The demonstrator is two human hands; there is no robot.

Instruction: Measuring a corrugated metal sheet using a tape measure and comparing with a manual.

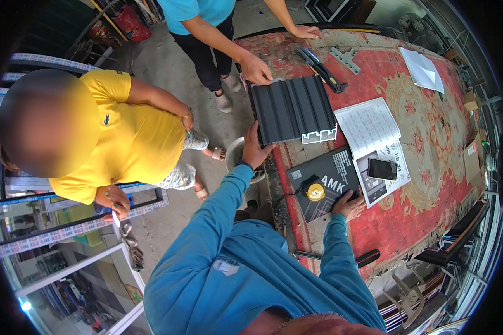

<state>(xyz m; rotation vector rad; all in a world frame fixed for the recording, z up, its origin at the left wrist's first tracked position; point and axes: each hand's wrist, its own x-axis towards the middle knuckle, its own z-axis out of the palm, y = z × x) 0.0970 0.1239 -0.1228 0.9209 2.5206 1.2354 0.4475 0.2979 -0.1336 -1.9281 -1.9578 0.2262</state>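
My left hand [256, 147] grips the near left corner of a dark grey ribbed profile sample block [293, 111], its fingers along the side and its thumb at the front edge. White cut profile ends [320, 136] show at the block's near right corner. My right hand [349, 206] rests on the right edge of a black printed folder [302, 178], holding nothing. On the folder lies a round gold-coloured object [316, 192] with a dark strap or cord beside it. An open printed booklet [371, 130] overlaps the folder's right side, and a black smartphone [382, 169] lies on it.
A red patterned carpet [402, 222] covers the worktable. Beyond the block lie a black-and-yellow hand tool [322, 69], a metal plate [345, 60] and papers [422, 71]. One person [209, 29] touches the block's far edge; another [146, 121] stands at left. A bucket [234, 153] stands beside the table.
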